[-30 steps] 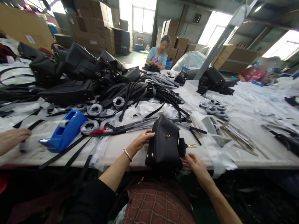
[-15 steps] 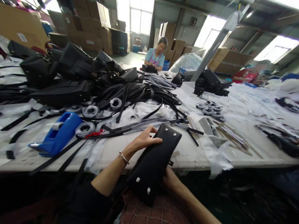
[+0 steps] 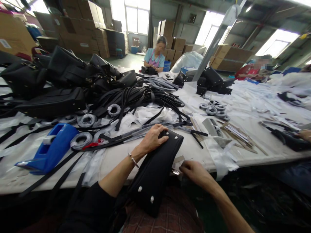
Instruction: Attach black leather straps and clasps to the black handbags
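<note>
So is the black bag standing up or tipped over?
Tipped over: the black bag shows its studded bottom, leaning on the table edge under the left hand.

White table (image 3: pixel 116 157) is covered with plastic wrap (image 3: pixel 255 97) and offcuts. Blue tape dispenser (image 3: pixel 47 149) is set tilted near the left edge. 3 tape rolls (image 3: pixel 86 120) are scattered just behind it, with a red scrap (image 3: pixel 91 144) beside the nearest. Black handbags (image 3: pixel 60 74) are piled far left, and a thick bundle of black straps (image 3: pixel 141 95) is spilled beside them. A roll cluster (image 3: pixel 215 109) is laid mid-right. Smaller black bags (image 3: pixel 211 81) are grouped by a slanted metal post (image 3: pixel 213 42). Cardboard boxes (image 3: pixel 92 26) are stacked at the back. 1 person in a light-blue top (image 3: pixel 155 58) is seated at the far end, and 1 person in red (image 3: pixel 250 71) is seen at right.
</note>
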The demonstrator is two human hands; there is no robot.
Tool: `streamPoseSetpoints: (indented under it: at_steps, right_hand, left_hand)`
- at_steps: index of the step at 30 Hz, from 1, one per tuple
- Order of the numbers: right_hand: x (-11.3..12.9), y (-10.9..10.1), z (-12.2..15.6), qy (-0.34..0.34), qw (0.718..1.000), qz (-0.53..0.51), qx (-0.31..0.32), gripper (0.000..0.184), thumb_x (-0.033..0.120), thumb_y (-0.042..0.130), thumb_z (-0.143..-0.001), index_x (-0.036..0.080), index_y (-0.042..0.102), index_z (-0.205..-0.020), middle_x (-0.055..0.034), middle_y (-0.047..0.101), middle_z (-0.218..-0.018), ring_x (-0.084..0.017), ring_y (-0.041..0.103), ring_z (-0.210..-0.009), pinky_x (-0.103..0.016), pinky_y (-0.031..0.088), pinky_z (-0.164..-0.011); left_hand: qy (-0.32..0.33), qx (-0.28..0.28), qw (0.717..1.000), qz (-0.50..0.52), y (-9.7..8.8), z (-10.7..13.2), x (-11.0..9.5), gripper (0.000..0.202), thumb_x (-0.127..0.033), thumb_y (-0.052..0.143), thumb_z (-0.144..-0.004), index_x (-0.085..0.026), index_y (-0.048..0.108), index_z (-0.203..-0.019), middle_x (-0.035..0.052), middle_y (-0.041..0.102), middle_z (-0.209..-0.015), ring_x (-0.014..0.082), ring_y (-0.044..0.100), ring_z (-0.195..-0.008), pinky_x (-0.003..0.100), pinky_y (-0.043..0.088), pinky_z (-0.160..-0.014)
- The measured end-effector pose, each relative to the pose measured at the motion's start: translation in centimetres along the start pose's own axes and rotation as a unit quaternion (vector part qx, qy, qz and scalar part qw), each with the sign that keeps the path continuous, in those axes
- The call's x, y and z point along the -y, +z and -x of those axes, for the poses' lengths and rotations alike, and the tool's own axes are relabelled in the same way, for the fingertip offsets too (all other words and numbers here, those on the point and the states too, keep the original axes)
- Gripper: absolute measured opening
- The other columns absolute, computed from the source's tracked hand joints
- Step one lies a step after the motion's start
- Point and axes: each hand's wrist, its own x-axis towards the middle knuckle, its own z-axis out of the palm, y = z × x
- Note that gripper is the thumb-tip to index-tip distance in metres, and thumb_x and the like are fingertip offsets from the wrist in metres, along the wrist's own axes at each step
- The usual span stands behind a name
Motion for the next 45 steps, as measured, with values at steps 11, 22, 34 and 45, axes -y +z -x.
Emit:
streamPoseSetpoints:
  at_steps: [11,22,34,45]
  right_hand:
    - [1.7,-2.4,-6.7,-0.168,0.958,-0.232,-0.009,0.075,0.029,0.085,-0.064,0.025,0.054,-0.132,-0.0068,0.062,-0.126,-0.026,0.06,-0.115,-0.047,0.044,-0.105]
    - [4.1,-3.2,-8.5,-0.25,0.949,-0.187,0.053,0.058,0.021,0.081,-0.064,0.029,0.065,-0.119,-0.0023,0.056,-0.135,-0.025,0.05,-0.126,-0.043,0.038,-0.11]
    - [6.2,1.7,-7.0,-0.291,0.95,-0.082,-0.075,0.047,0.025,0.084,-0.064,0.027,0.063,-0.106,-0.002,0.059,-0.111,-0.024,0.054,-0.112,-0.038,0.042,-0.1]
    - [5.4,3.4,-4.5,-0.3,0.94,-0.045,-0.158,0.045,0.024,0.079,-0.072,0.026,0.057,-0.112,-0.0065,0.054,-0.12,-0.028,0.05,-0.118,-0.046,0.043,-0.101]
  left_hand:
    - [0.022,0.033,0.989,-0.14,-0.5,-1.4,-2.1,0.01,-0.024,0.061,-0.086,-0.022,0.067,-0.093,0.006,0.058,-0.099,0.0243,0.054,-0.1,0.036,0.044,-0.093]
    - [-0.084,0.072,0.967,-0.23,-1.1,-2.3,-2.7,0.01,-0.017,0.057,-0.083,-0.018,0.066,-0.084,0.0081,0.063,-0.087,0.0252,0.062,-0.086,0.036,0.047,-0.085]
    - [-0.156,0.073,0.941,-0.291,-1.0,-0.1,-3.7,0.006,-0.009,0.062,-0.081,-0.013,0.066,-0.08,0.0147,0.066,-0.082,0.0335,0.067,-0.085,0.043,0.05,-0.082]
    - [-0.122,-0.021,0.969,-0.213,-3.5,3.2,-1.2,0.009,-0.017,0.055,-0.088,-0.018,0.061,-0.082,0.0007,0.067,-0.078,0.0156,0.062,-0.072,0.025,0.045,-0.068]
